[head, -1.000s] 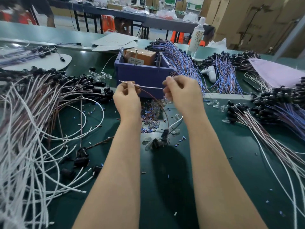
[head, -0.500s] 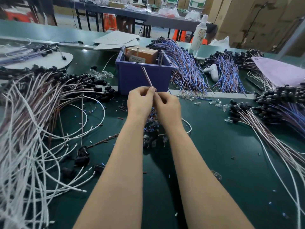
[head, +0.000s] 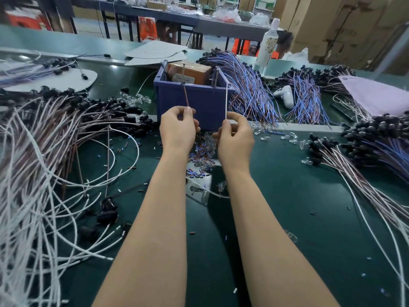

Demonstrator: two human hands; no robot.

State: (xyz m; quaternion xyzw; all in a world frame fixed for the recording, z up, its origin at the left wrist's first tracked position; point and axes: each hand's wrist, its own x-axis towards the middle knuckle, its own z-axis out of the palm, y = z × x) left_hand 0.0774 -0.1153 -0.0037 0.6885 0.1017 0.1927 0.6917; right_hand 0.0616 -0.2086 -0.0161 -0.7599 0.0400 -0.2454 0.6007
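Left hand [head: 178,127] pinches a brown wire [head: 186,96] upright; right hand [head: 235,138] pinches a white wire [head: 226,103].

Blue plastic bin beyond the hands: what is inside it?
A brown cardboard box with a white label sits in the blue plastic bin, thin metal rods upright beside it. The bin's front wall hides its floor and the box's lower part.

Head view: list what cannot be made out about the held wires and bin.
Lower runs of brown wire and white wire: head view, hidden behind left hand and right hand.
Blue bin inside: head view, front wall hides it.
Brown box label: head view, too small.
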